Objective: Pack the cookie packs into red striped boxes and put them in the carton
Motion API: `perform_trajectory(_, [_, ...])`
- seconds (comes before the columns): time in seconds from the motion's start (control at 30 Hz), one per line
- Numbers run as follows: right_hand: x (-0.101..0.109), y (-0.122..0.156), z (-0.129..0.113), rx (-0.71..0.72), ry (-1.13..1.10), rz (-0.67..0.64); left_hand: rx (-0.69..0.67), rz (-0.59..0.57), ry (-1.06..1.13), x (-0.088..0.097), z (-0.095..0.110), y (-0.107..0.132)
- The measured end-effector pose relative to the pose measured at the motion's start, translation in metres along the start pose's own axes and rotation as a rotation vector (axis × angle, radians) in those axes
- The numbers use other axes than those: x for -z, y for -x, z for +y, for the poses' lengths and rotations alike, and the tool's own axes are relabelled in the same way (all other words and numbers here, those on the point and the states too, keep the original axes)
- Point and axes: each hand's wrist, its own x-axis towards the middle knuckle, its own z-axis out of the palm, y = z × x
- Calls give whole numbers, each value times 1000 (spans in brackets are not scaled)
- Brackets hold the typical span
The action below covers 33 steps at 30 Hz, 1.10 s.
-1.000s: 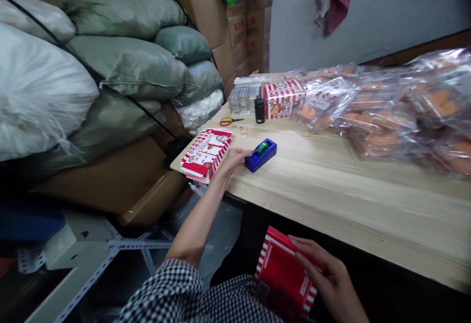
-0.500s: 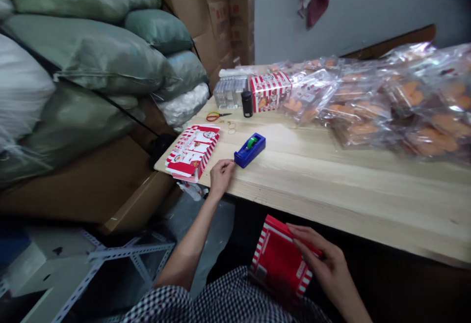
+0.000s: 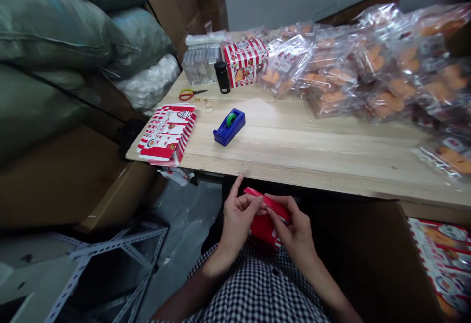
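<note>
Close to my lap, a red box (image 3: 263,229) with red-and-white striped edges is held between both hands. My right hand (image 3: 294,222) grips its upper edge, thumb on the near side and fingers behind. At the left part of that edge my left hand (image 3: 239,212) pinches with the thumb and bent fingers, its index finger pointing up and away. Whether a bit of tape lies under the left thumb is too small to tell. Beyond the hands, a blue tape dispenser (image 3: 230,127) with a green core stands on the wooden table (image 3: 294,151).
Flat striped cartons (image 3: 167,134) lie stacked at the table's left corner. Behind them are scissors (image 3: 191,94), a black bottle (image 3: 222,77), clear cases (image 3: 200,63) and an upright striped box (image 3: 246,63). Bagged orange items (image 3: 331,77) cover the back right. A large carton (image 3: 408,210) holds printed boxes (image 3: 447,259) at lower right.
My left hand has come from beside the tape dispenser to the red box's upper edge. The box is tilted and raised a little, and the view has shifted right.
</note>
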Motion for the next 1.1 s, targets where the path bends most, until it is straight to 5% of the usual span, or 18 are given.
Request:
perform_trajectory(0.23, [-1, 1, -7, 171, 110, -111, 70, 37, 21, 8, -1, 1])
perform_trajectory(0.37, [0, -2, -6, 151, 82, -114, 128, 10, -23, 13, -3, -1])
perform_trajectory(0.47, [1, -5, -5, 99, 26, -92, 82, -26, -263, 21, -3, -7])
perform_trajectory(0.63, [8, -9, -4, 37, -56, -102, -207, 3, -909, 44, -2, -24])
perform_trajectory(0.73, [15, -8, -7, 22, -118, -91, -319, -185, -920, 51, 4, -32])
perform_trajectory(0.83, [24, 2, -12, -37, -201, -31, -214, -461, -717, 42, 16, -29])
perform_trajectory(0.93, [39, 18, -15, -147, -339, 121, -144, -506, -657, 30, 36, -13])
perform_trajectory(1.03, [64, 36, -22, -185, -497, 323, -410, -396, -687, 23, 55, -1])
perform_trajectory(1.1, [83, 51, -32, -183, -602, 373, -665, -505, -658, 16, 58, 0])
